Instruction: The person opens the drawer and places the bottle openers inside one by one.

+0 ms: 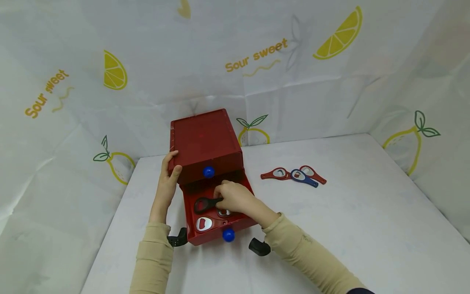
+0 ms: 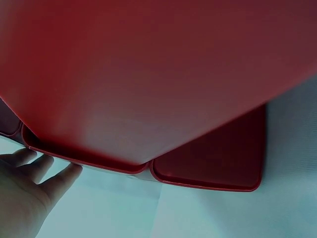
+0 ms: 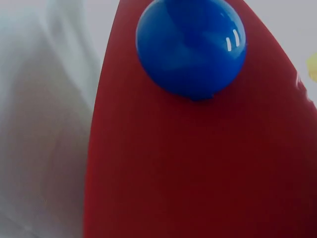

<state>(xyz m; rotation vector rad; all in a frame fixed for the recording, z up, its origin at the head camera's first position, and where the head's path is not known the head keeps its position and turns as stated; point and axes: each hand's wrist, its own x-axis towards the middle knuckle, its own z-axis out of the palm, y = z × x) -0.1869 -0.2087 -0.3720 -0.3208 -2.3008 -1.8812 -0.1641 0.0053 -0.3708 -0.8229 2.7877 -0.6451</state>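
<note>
A red drawer box (image 1: 205,136) stands on the table, its lower drawer (image 1: 205,237) pulled out. In the drawer lie a red bottle opener (image 1: 204,223) and another opener (image 1: 224,212), partly hidden under my right hand. My right hand (image 1: 235,197) reaches into the drawer and pinches the handle of a black bottle opener (image 1: 201,205), whose ring end points left. With fingers spread, my left hand (image 1: 167,183) rests against the left side of the box near its upper front corner; the left wrist view shows its fingertips (image 2: 69,171) at the red edge.
Right of the box, two red bottle openers (image 1: 273,174) and a blue one (image 1: 303,178) lie overlapping on the white table (image 1: 352,212). Blue knobs sit on the upper drawer (image 1: 209,172) and the lower one. A lemon-printed sheet (image 1: 176,61) hangs behind.
</note>
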